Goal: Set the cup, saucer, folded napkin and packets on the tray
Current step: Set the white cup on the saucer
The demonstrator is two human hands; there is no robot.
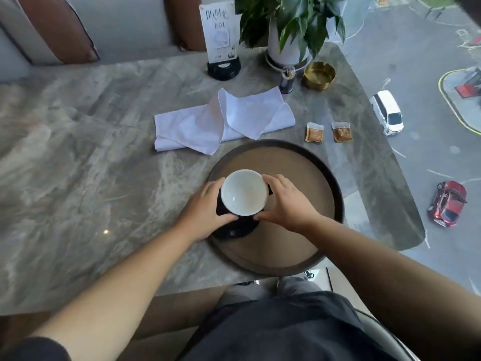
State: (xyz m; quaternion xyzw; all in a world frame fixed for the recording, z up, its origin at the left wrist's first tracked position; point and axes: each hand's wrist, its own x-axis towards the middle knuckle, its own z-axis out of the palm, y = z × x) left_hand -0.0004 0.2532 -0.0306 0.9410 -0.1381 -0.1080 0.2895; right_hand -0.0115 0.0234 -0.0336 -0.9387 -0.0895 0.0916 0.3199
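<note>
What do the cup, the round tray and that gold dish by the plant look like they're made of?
The cup looks like glazed ceramic: smooth glossy white inside, dark outside. The tray has a matte tan floor and a dark rim, perhaps wood or plastic; I cannot tell which. The gold dish looks like brushed brass-coloured metal, with a soft metallic sheen.

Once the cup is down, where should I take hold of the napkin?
Likely at the raised flap of the napkin, pinched from above with the fingers. It stands up off the table, while the other layers lie flat and loosely unfolded. Both hands, left hand and right hand, are on the cup.
</note>
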